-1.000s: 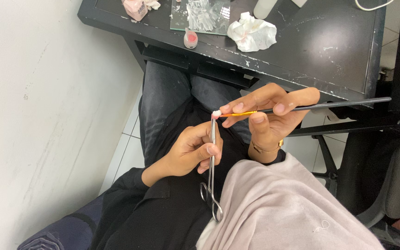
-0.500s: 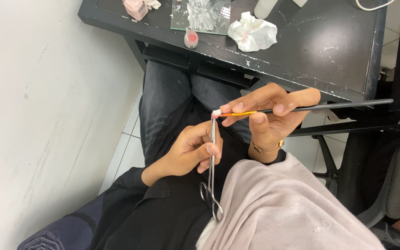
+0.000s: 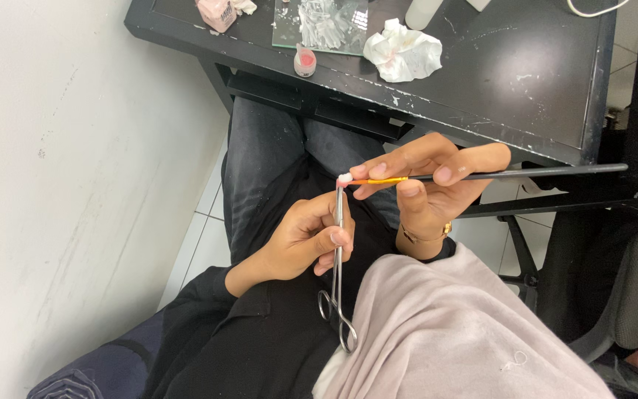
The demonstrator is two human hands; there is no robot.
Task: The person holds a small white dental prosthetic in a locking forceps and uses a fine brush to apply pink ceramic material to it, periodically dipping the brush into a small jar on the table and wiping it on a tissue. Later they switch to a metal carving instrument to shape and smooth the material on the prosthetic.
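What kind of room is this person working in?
Probably a small craft or dental-type workbench corner. A stained black table holds a crumpled tissue and a small pink-filled cup, while the left hand holds metal forceps and the right hand a fine brush.

A workshop: paint-flecked black workbench (image 3: 526, 81), glass mixing slab (image 3: 286, 26), stained tissue (image 3: 402, 52).

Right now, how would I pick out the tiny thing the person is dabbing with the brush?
Start at the black table and drop to the two hands above the lap. The left hand holds steel forceps upright, and clamped at their tip is a small white-pink piece. The brush in the right hand touches it; it is the only pale speck where the tools meet.
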